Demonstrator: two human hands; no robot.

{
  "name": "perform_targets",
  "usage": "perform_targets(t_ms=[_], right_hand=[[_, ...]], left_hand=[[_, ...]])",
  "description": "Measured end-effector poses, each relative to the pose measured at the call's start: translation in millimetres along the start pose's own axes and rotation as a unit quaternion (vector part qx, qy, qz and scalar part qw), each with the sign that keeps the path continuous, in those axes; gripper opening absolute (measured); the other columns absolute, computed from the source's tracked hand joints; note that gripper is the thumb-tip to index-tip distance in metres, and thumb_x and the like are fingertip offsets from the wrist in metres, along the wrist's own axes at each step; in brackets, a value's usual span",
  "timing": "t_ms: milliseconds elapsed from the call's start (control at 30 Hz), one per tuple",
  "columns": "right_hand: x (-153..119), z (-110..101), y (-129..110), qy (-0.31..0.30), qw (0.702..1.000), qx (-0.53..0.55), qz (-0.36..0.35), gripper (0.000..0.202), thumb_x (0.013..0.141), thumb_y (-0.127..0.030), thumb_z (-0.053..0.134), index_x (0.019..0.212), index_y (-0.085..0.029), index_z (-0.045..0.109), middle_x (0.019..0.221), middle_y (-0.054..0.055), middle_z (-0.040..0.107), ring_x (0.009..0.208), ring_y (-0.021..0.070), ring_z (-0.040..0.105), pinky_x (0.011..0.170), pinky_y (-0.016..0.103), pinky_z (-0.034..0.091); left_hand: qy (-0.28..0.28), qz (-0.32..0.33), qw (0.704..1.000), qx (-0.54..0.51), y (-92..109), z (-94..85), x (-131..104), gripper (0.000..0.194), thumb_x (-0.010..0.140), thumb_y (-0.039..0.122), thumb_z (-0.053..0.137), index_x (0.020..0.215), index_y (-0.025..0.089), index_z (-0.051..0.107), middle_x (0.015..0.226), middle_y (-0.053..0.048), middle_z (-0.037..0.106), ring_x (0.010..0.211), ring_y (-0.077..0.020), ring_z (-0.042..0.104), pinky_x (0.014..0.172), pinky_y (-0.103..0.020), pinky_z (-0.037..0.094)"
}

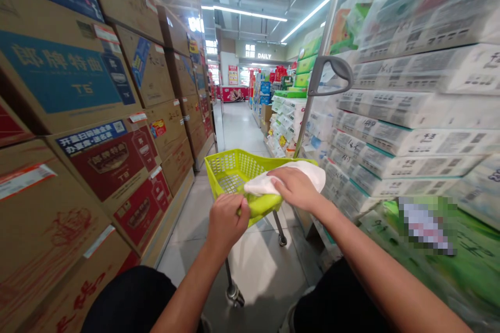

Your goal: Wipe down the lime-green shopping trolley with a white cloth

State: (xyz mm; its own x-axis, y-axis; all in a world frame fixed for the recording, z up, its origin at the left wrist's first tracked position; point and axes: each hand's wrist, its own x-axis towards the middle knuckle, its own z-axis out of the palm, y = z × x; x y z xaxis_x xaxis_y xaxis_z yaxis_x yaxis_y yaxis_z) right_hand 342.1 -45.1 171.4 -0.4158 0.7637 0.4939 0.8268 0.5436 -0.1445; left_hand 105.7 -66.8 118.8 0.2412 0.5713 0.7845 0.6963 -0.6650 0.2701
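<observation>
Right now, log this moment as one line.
left hand: grips basket rim | right hand: presses white cloth on green basket

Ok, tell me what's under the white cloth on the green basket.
The white cloth lies on the near rim of the green basket, pressed by the right hand. The left hand grips the rim beside it. The rim beneath the cloth is covered.

We see our left hand [225, 220] and right hand [296, 187] bare, no rings, no watch, forearms uncovered with no sleeves in view, and black trousers [133, 299] on both thighs below them.
</observation>
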Motion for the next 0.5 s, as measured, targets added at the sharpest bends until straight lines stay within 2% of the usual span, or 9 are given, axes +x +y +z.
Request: perform_targets(t_ms=[167, 233, 300, 367, 433, 500], right_hand=[[-0.4, -10.3, 47.2, -0.06, 0.991, -0.079, 0.086, 0.045, 0.101, -0.042, 0.03, 0.112, -0.018, 0.067, 0.102, 0.01, 0.073, 0.095, 0.0244, 0.067, 0.087, 0.037, 0.048], [-2.4, -7.4, 48.7, -0.044, 0.993, -0.081, 0.074, 0.046, 0.101, -0.04, 0.029, 0.122, -0.017, 0.064, 0.115, 0.012, 0.071, 0.107, 0.0263, 0.065, 0.094, 0.041, 0.047], [-4.5, -0.3, 37.6, -0.007, 0.997, -0.06, 0.04, 0.048, 0.101, -0.036, 0.029, 0.135, -0.016, 0.056, 0.137, 0.013, 0.06, 0.127, 0.0268, 0.056, 0.105, 0.044, 0.042], [-5.2, 8.6, 16.0, 0.016, 0.999, -0.039, -0.001, 0.049, 0.1, -0.031, 0.031, 0.142, -0.017, 0.051, 0.149, 0.012, 0.048, 0.138, 0.0252, 0.045, 0.112, 0.046, 0.037], [-3.1, 17.3, -13.0, 0.016, 0.998, -0.018, -0.052, 0.049, 0.098, -0.029, 0.034, 0.144, -0.017, 0.049, 0.151, 0.01, 0.045, 0.141, 0.0239, 0.041, 0.115, 0.046, 0.035], [2.4, 24.7, -43.1, 0.002, 0.994, 0.011, -0.108, 0.049, 0.098, -0.029, 0.036, 0.143, -0.018, 0.05, 0.148, 0.009, 0.049, 0.139, 0.0227, 0.044, 0.114, 0.043, 0.036]], left_hand=[[0.066, 0.016, 0.997, -0.041, -30.7, 2.8, -0.7, 0.032, 0.09, 0.022, 0.043, 0.058, 0.021, 0.044, 0.055, -0.001, 0.051, 0.056, -0.0146, 0.051, 0.064, -0.03, 0.039], [0.102, 0.005, 0.994, -0.048, -38.6, 6.8, 0.0, 0.032, 0.088, 0.023, 0.044, 0.055, 0.022, 0.044, 0.053, 0.0, 0.048, 0.054, -0.0144, 0.048, 0.063, -0.03, 0.039], [0.121, -0.006, 0.991, -0.051, -43.7, 10.3, 1.6, 0.032, 0.086, 0.024, 0.044, 0.054, 0.022, 0.043, 0.052, 0.0, 0.046, 0.052, -0.0143, 0.046, 0.063, -0.031, 0.039], [0.12, -0.009, 0.991, -0.059, -46.8, 12.2, 4.1, 0.031, 0.085, 0.025, 0.044, 0.054, 0.022, 0.043, 0.052, -0.001, 0.046, 0.052, -0.0143, 0.046, 0.063, -0.031, 0.039], [0.111, 0.003, 0.991, -0.081, -48.9, 12.2, 6.8, 0.03, 0.084, 0.027, 0.045, 0.055, 0.022, 0.043, 0.052, -0.001, 0.047, 0.052, -0.0143, 0.046, 0.061, -0.031, 0.038], [0.104, 0.022, 0.988, -0.113, -51.0, 11.0, 9.3, 0.03, 0.082, 0.03, 0.045, 0.054, 0.022, 0.042, 0.051, -0.001, 0.049, 0.052, -0.0143, 0.046, 0.06, -0.031, 0.037]])
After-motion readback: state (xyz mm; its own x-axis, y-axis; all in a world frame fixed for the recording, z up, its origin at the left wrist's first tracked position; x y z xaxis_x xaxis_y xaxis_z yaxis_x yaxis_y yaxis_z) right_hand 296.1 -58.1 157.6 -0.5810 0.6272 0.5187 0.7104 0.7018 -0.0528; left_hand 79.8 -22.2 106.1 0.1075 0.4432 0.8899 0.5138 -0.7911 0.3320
